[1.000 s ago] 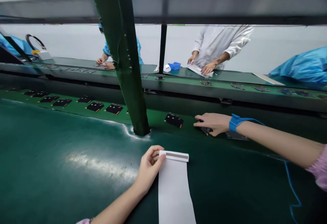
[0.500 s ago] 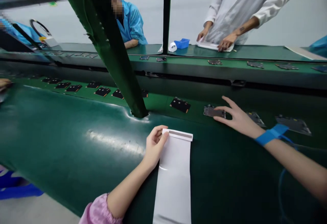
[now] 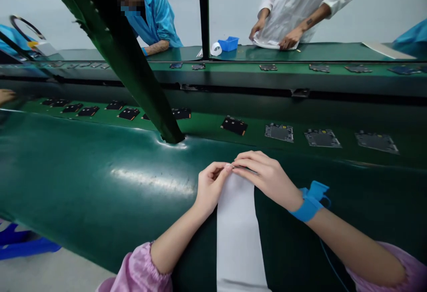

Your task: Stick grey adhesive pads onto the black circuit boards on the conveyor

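Observation:
A long white strip of paper, apparently label backing, runs from the front edge up to my hands. My left hand pinches its far left corner between thumb and fingers. From the right, my right hand reaches over the strip's far end, its fingertips closed together and meeting the left thumb. What lies right under those fingertips is hidden. A blue wrist strap with a thin cord is on my right wrist. Just beyond are a grey circuit board and a black-covered board.
Several more boards lie along the green line. A slanted green post stands left of my hands. Across the line, a person in white handles a white item near a blue bin; another person wears blue.
My right hand has left the grey board and come down-left to the strip's far end, beside my left hand. The dark band seen there earlier is now covered. The view has shifted slightly.

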`<state>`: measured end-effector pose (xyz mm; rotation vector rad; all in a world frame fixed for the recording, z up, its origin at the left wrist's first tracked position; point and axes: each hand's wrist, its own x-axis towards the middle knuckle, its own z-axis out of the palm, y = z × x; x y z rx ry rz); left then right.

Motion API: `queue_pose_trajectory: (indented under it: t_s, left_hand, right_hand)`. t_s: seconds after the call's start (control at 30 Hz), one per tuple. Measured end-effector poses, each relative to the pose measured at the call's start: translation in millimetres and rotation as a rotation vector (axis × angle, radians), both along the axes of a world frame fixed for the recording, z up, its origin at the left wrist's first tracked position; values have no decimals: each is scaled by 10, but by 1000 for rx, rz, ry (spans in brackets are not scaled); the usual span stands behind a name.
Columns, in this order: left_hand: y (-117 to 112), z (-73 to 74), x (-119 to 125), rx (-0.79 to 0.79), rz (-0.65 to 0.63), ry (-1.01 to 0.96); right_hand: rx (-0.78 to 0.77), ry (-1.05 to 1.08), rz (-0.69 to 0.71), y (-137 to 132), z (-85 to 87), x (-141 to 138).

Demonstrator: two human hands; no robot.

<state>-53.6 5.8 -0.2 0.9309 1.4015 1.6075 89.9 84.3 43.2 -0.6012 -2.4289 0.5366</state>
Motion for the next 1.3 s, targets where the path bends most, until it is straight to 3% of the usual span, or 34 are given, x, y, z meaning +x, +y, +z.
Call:
queue_pose_trajectory:
  t_s: [0.2, 0.5, 0.87, 1.3]
  left_hand:
    - [8, 0, 14, -32, 19, -14]
    - [11, -6, 24, -77, 34, -31]
    - [31, -19, 17, -106, 46, -92]
    - [30, -63, -2, -89, 12, -100]
  right_hand:
    - [77, -2, -82, -87, -122, -1]
    - [51, 15, -151, -117, -229, -36]
    - [175, 85, -184, -144, -365, -87]
    - [-355, 42, -135, -65, -188, -126]
